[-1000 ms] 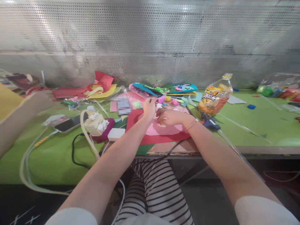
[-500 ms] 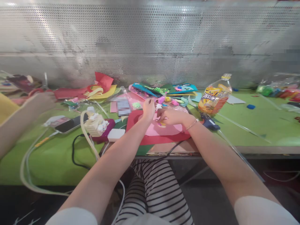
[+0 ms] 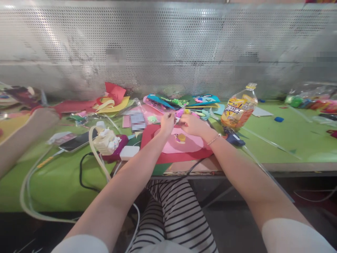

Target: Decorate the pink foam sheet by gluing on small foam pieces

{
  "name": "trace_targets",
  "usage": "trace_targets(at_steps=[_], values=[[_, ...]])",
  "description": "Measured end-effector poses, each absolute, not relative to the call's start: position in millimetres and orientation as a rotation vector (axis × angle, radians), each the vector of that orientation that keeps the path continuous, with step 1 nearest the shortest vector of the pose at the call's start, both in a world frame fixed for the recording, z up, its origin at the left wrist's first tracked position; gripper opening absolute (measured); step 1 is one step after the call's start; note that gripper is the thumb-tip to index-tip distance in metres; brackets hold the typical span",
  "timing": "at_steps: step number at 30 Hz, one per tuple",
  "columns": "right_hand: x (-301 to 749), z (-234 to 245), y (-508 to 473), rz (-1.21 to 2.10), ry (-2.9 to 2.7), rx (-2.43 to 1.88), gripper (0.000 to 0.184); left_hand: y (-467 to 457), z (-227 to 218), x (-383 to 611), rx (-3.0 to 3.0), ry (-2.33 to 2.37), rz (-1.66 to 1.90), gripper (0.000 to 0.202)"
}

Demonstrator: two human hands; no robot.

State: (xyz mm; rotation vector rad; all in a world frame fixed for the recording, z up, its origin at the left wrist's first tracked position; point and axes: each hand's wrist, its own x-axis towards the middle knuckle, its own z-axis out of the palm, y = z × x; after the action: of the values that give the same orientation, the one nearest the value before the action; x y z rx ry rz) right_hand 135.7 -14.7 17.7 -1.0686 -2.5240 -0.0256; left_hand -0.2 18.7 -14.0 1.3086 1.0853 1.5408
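My left hand (image 3: 167,123) is closed in a pinch, and a small white piece (image 3: 177,119) shows at its fingertips. Close on the right, my right hand (image 3: 194,125) has its fingers bent together by the same piece; what they grip is hidden. Below both hands, a pink sheet (image 3: 168,144) with rounded edges lies on a red sheet (image 3: 147,140). A small yellow and purple snail-like figure (image 3: 180,138) is on the pink sheet. Just beyond my fingers are bright bits of purple modelling clay (image 3: 180,112).
A bottle with an orange label (image 3: 238,109) stands to the right. Left are a power strip (image 3: 113,146) with plugs and cables, a white charger (image 3: 130,153) and a phone (image 3: 77,141). Decorated card pieces (image 3: 181,102) lie behind. A co-worker's hand (image 3: 46,121) is at far left.
My right hand has lifted off the snail figure and moved up and away to meet my left hand at the white piece. The figure now shows. The co-worker's hand moved slightly nearer.
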Motion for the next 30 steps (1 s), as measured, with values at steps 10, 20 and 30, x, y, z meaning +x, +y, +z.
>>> trace_targets(at_steps=[10, 20, 30], values=[[138.6, 14.1, -18.8, -0.139, -2.359, -1.291, 0.028, 16.4, -10.5, 1.3, 1.508, 1.03, 1.32, 0.037], [134.1, 19.6, -21.3, 0.067, -2.294, -1.082, 0.022, 12.1, -8.8, 0.5, 1.518, 1.018, 1.368, 0.046], [140.8, 21.8, -7.5, 0.269, -1.747, -1.075, 0.021, 10.4, -1.9, -1.0, 1.18, 1.042, 1.462, 0.055]])
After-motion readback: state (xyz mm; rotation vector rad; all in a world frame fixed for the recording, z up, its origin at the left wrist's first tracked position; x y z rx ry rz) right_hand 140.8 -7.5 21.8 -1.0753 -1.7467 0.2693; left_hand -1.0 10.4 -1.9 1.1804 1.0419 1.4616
